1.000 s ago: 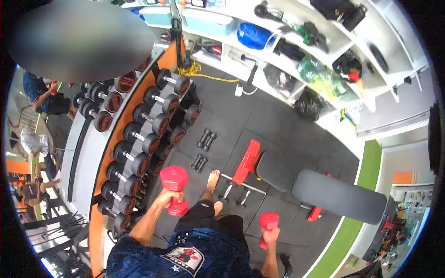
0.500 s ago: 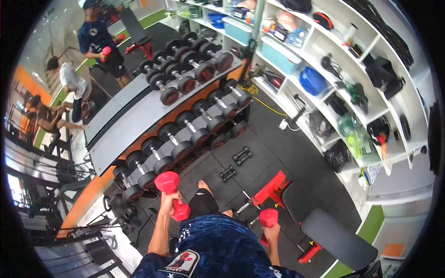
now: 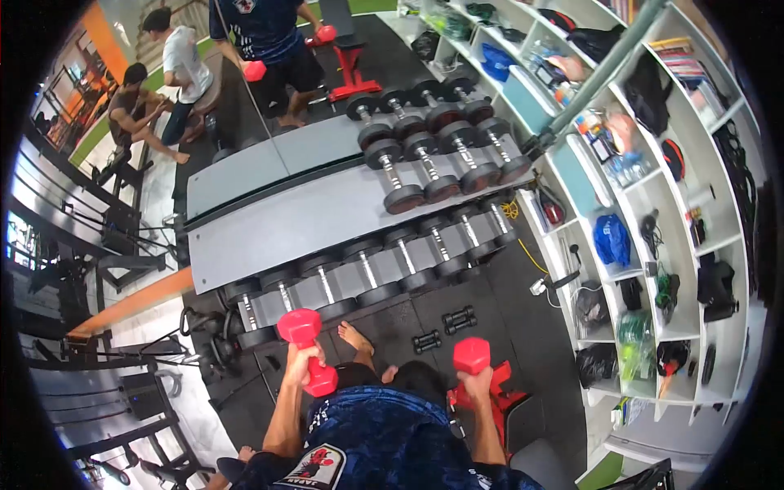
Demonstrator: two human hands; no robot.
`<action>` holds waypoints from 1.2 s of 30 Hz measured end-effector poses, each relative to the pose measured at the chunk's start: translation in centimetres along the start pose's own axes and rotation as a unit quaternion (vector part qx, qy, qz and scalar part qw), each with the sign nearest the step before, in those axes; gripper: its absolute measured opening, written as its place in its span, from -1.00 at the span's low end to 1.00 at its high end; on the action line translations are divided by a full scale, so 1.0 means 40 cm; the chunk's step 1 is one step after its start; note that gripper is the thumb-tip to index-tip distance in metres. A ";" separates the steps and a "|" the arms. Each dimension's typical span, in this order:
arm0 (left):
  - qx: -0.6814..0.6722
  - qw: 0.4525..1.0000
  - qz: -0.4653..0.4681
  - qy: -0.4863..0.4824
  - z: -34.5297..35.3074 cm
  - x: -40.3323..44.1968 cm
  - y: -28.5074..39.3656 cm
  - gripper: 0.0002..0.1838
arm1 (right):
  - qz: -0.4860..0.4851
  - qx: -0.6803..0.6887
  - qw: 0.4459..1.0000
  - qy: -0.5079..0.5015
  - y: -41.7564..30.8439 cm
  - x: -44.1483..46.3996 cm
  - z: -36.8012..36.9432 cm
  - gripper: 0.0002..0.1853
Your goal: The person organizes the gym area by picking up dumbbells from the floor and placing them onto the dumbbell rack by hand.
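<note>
My left hand point(image 3: 304, 366) is wrapped round the handle of a red dumbbell point(image 3: 300, 327), one head above the fist and the other below it. On the right, my right hand point(image 3: 475, 382) grips a second red dumbbell point(image 3: 471, 355); its upper head shows and its lower end is hidden. Both forearms are raised in front of my dark blue shirt point(image 3: 384, 425). Beyond the hands stands a rack point(image 3: 286, 220) holding black dumbbells point(image 3: 367, 269). Two pairs of small black dumbbells point(image 3: 459, 319) lie on the floor by my bare foot point(image 3: 356, 337).
White shelves point(image 3: 608, 282) with bags and boxes curve along the right. A red-framed bench point(image 3: 506, 400) is at the lower right. Gym machines point(image 3: 122, 400) stand at the left. A mirror shows my reflection point(image 3: 278, 49) and two seated people point(image 3: 186, 69).
The view has swung left, bringing the rack and mirror to the centre and the bench to the lower edge. Both hands keep hold of their dumbbells; the right one appears higher.
</note>
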State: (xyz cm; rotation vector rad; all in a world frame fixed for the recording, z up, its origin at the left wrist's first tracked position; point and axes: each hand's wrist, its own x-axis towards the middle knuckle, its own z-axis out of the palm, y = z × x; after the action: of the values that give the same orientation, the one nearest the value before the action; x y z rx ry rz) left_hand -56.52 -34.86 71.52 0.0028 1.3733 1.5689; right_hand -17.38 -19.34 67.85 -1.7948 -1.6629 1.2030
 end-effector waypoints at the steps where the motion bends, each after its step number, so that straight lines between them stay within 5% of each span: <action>1: -0.008 1.000 0.003 0.013 -0.013 0.012 0.017 -0.80 | -0.008 -0.013 1.000 -0.023 -0.105 0.052 0.021 -0.73; 2: -0.014 1.000 0.007 0.024 -0.026 0.023 0.038 -0.80 | -0.082 -0.013 0.995 -0.050 -0.150 0.102 0.044 -0.73; 9: -0.019 0.996 0.034 0.078 -0.071 0.072 0.062 -0.80 | -0.166 0.073 0.977 -0.114 -0.436 0.346 0.270 -0.73; 16: -0.058 0.976 0.065 0.198 -0.030 0.097 0.035 -0.83 | -0.059 0.212 0.931 -0.290 -0.665 0.530 0.535 -0.88; 18: -0.085 0.971 0.065 0.213 -0.005 0.088 0.033 -0.86 | -0.114 0.184 0.937 -0.274 -0.667 0.608 0.635 -0.88; 24: -0.151 0.943 0.084 0.285 0.027 0.080 0.016 -0.85 | 0.003 0.156 0.915 -0.371 -0.857 0.736 0.768 -0.87; 36: -0.195 0.922 0.056 0.330 0.027 0.117 0.008 -0.80 | 0.069 0.078 0.930 -0.353 -0.781 0.956 0.947 -0.90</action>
State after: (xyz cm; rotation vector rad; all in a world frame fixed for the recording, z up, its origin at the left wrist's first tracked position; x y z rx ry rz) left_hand -58.39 -30.94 69.46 -0.7654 1.5441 2.0205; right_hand -69.49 13.73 59.82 -1.4794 -1.7247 2.1655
